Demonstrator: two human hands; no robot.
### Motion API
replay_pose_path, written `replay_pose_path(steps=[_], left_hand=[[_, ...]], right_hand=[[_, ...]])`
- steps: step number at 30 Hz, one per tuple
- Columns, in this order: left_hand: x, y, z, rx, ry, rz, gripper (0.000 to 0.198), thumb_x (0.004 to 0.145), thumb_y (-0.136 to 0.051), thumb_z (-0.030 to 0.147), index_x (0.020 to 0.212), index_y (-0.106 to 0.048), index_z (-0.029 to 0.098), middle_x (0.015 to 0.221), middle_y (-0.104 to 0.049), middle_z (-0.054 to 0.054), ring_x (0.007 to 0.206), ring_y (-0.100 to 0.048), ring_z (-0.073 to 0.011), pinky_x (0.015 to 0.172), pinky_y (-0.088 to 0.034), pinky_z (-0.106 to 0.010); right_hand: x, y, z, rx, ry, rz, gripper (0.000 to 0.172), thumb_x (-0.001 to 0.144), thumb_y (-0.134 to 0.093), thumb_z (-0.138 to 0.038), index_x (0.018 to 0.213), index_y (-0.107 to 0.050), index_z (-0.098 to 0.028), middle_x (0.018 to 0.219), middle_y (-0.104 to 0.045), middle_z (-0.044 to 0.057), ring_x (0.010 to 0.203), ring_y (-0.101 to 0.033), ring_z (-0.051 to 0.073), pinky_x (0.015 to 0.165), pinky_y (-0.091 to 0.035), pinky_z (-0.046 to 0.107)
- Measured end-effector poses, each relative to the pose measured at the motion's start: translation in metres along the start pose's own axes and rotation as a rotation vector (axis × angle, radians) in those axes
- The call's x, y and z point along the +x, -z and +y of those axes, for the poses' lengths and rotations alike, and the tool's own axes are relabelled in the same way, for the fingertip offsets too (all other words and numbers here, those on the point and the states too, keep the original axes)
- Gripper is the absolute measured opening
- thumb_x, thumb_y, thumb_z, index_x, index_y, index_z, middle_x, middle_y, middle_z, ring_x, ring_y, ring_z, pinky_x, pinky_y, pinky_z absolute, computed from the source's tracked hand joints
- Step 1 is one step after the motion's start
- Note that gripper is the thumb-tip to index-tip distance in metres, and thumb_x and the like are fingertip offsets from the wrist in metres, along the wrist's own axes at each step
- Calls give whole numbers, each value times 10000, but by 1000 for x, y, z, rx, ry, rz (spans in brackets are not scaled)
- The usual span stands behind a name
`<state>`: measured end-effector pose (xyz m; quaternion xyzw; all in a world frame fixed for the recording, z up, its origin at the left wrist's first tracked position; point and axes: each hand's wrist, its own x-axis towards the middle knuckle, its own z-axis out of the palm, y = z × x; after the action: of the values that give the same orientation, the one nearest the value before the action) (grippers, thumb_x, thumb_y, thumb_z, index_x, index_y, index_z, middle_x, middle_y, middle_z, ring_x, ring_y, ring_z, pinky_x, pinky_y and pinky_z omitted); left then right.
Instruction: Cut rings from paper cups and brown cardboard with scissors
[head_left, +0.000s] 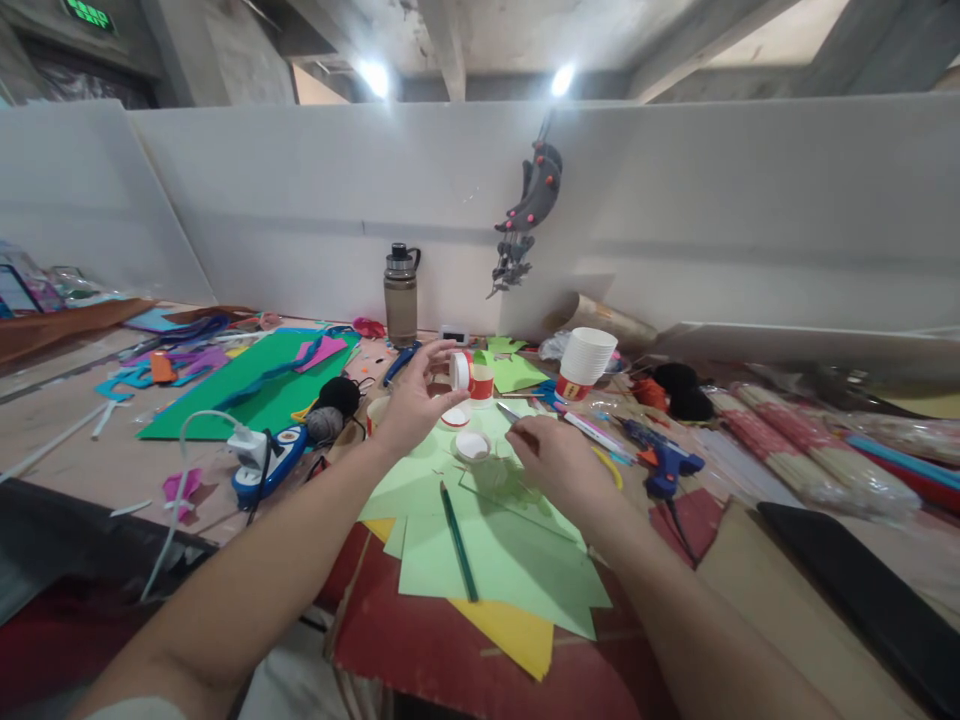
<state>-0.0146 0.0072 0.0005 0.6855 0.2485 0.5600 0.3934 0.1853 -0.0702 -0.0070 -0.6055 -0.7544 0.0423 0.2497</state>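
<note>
My left hand (416,400) is raised above the table and its fingers grip a small red and white paper cup (460,371) turned on its side. My right hand (551,457) rests low on light green paper sheets (495,545), fingers curled, pinching something too small to make out. Between the hands lie a cut cup base (472,445) and another red-rimmed cup piece (455,416). A second red and white cup (481,385) stands just behind the held one. A green pencil (458,540) lies on the green paper.
A stack of white paper cups (586,361), a blue glue gun (664,458), a dark water bottle (400,294), a large green sheet (262,385), yarn balls (337,397), a white plug with cable (247,447), stick bundles (780,445) and red card (450,640) crowd the table.
</note>
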Motion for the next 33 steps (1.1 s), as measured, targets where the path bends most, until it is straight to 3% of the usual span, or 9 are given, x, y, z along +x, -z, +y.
replay_pose_path(steps=[5,8,12,18,21,24,27,31,33], left_hand=[[-1,1,0,3,20,-63,529,731,-736,198,1222,-539,216,1298,-569,-114,1166,-569,-242,918,-528,-382],[0,2,0,-27,30,-60,535,730,-732,186,1224,-529,224,1287,-580,-106,1153,-580,-231,914,-529,-364],[1,4,1,-44,45,-62,534,741,-716,177,1234,-519,239,1298,-571,-99,1046,-622,-192,820,-547,-299],[1,6,2,52,-11,-44,526,772,-687,196,1265,-518,262,1381,-518,-88,1024,-609,-168,791,-535,-268],[1,7,1,44,-32,-45,533,760,-711,219,1252,-511,260,1396,-503,-92,1030,-606,-169,811,-533,-283],[2,8,1,-5,-6,-58,545,731,-751,256,1219,-508,247,1373,-513,-104,1041,-608,-183,826,-534,-302],[2,8,1,-26,4,-29,482,746,-744,289,1172,-527,228,1290,-566,-102,1030,-615,-181,864,-521,-319],[2,8,3,-101,17,-10,526,752,-742,281,1212,-490,230,1312,-560,-116,1092,-605,-196,913,-505,-339],[2,8,5,-124,28,-32,547,755,-740,263,1240,-491,224,1361,-532,-129,1174,-571,-217,944,-493,-343]], right_hand=[[3,12,14,-261,-126,-31,268,942,-411,-238,890,-662,-160,950,-681,122,868,-615,223,722,-387,302],[4,15,33,-423,-252,-180,269,915,-452,-208,1075,-643,-106,1106,-645,204,1010,-610,284,769,-407,328],[4,13,48,-380,-339,-434,428,898,-459,-189,1306,-528,-80,1113,-658,225,1003,-641,302,752,-427,339],[5,3,41,-364,-292,-448,673,841,-525,-185,1478,-330,-87,1180,-632,249,1032,-638,326,743,-434,340],[6,1,42,-296,-325,-403,620,834,-545,-205,1426,-412,-79,1117,-665,239,976,-657,313,706,-439,328],[7,6,46,-244,-327,-264,482,816,-549,-166,1295,-554,-106,1060,-693,217,933,-670,300,701,-448,325],[8,12,50,-167,-310,-125,492,780,-550,-104,1271,-583,-132,1087,-701,195,974,-667,295,774,-470,342],[10,13,51,84,-142,39,443,817,-519,-156,1254,-592,-148,1124,-696,162,1018,-653,280,872,-484,382],[9,11,50,221,-45,95,503,814,-504,-166,1315,-538,-168,1169,-672,146,1046,-638,264,870,-500,383]])
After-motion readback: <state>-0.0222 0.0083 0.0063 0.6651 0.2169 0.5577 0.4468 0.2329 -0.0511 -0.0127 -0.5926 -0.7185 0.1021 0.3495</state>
